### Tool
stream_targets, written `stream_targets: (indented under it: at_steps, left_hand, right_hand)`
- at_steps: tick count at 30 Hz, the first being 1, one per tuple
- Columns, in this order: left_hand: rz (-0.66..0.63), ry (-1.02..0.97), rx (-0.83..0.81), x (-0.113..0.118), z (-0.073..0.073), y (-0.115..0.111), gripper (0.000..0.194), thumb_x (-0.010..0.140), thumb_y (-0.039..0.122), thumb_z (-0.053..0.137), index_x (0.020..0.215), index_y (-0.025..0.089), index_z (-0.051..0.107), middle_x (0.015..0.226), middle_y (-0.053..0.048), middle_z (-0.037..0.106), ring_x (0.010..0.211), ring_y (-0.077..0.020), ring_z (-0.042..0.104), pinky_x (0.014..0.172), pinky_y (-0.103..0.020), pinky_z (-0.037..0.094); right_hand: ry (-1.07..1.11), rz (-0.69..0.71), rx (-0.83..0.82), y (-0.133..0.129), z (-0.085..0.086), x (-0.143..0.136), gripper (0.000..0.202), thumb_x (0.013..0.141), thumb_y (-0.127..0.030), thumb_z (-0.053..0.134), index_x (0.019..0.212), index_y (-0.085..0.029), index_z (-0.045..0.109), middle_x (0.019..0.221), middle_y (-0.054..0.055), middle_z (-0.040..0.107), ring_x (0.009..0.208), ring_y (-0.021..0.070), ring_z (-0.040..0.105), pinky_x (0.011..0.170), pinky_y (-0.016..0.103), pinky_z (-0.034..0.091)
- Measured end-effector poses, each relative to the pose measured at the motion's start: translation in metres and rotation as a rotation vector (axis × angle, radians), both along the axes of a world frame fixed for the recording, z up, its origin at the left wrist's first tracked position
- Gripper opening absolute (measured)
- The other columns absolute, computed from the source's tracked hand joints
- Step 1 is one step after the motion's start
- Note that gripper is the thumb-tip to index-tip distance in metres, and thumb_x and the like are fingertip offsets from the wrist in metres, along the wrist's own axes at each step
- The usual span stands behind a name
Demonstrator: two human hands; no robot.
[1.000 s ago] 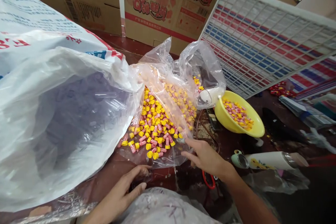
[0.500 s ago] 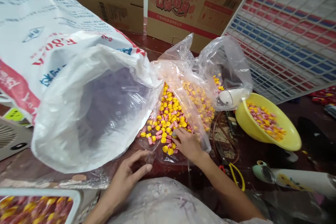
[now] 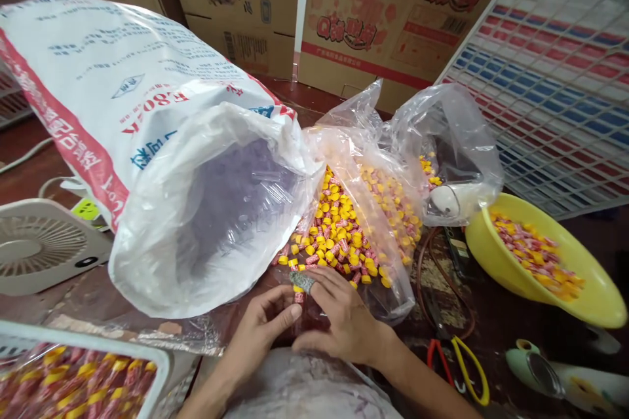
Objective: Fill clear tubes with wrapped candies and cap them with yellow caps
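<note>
My left hand pinches a small pink-patterned piece with a yellow cap between thumb and fingertips. Close beside it on the right, my right hand curves over the same spot, with a grey wrap around one finger; what its fingertips hold, if anything, is hidden. Just beyond both hands, a pile of yellow-capped pieces spills from a clear plastic bag. On the left of the pile, a big white sack lies with its mouth open towards me.
A yellow bowl of pieces stands at right, near pliers with red and yellow handles. A small fan and a white basket of capped pieces are at left. Cardboard boxes and a white wire rack stand behind.
My right hand has moved from the pile towards my left hand. A capped piece now shows at my left fingertips. The view has shifted left, showing more of the fan and sack.
</note>
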State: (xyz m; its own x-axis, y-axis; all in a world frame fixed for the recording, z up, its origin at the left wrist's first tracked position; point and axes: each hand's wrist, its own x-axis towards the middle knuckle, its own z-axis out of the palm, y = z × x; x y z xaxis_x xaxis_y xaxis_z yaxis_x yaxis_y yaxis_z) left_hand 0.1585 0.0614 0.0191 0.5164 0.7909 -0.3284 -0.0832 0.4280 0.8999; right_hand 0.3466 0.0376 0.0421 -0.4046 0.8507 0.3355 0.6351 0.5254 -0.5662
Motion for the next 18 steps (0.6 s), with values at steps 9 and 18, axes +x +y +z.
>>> stream_targets:
  at_steps: [9,18]
  left_hand:
    - [0.011,-0.158,-0.138,0.01,-0.005,0.002,0.024,0.073,0.026,0.071,0.094,0.019,0.06,0.08,0.001,0.058,0.072,-0.0144,0.055,0.069,-0.027,0.047]
    - [-0.21,1.338,0.912,-0.055,0.001,0.081,0.039,0.088,0.008,0.038,0.112,0.019,0.066,0.096,-0.01,0.061,0.081,-0.0232,0.061,0.062,-0.029,0.042]
  right_hand:
    - [-0.108,-0.035,0.018,0.002,-0.018,-0.017,0.077,0.064,-0.051,0.089,0.122,-0.016,0.053,0.131,0.021,0.061,0.129,0.0372,0.055,0.11,0.058,0.044]
    - [-0.361,-0.473,-0.029,0.007,-0.013,0.079,0.007,0.096,-0.025,0.058,0.094,-0.019,0.063,0.088,0.007,0.069,0.088,0.0267,0.068,0.086,0.044,0.054]
